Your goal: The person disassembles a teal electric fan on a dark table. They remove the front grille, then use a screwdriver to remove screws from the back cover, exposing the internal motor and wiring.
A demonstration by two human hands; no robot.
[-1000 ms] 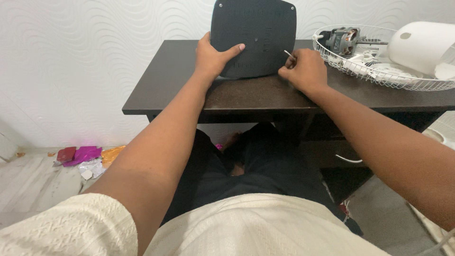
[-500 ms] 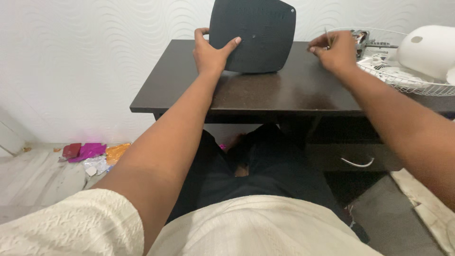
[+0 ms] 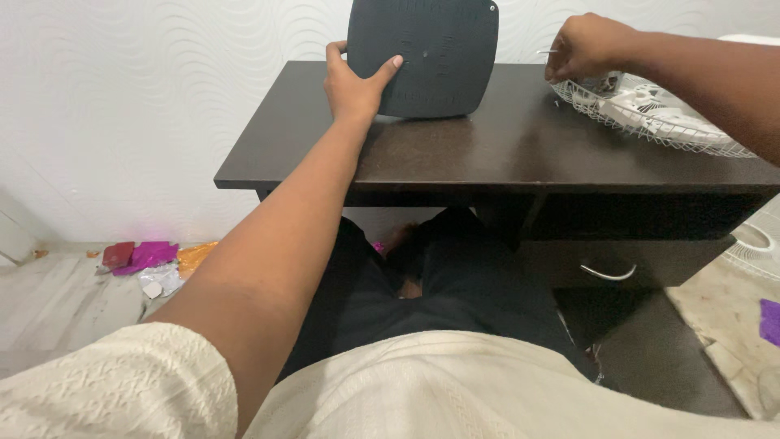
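Gripping the dark grey, rounded-square plastic panel (image 3: 426,53) by its lower left corner, my left hand (image 3: 351,81) has thumb across the front and fingers curled behind — the panel stands upright on the dark brown wooden desk (image 3: 487,150), against the wall. My right hand (image 3: 587,45) is closed, pinching a thin metal pin (image 3: 543,52) just above the rim of the white wire basket (image 3: 658,122) on the desk's right side.

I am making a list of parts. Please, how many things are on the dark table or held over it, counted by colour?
Dark grey: 1, the square plastic panel held upright by the left hand
White: 1, the wire fan guard
Silver: 1, the thin metal pin in the right hand
Total: 3
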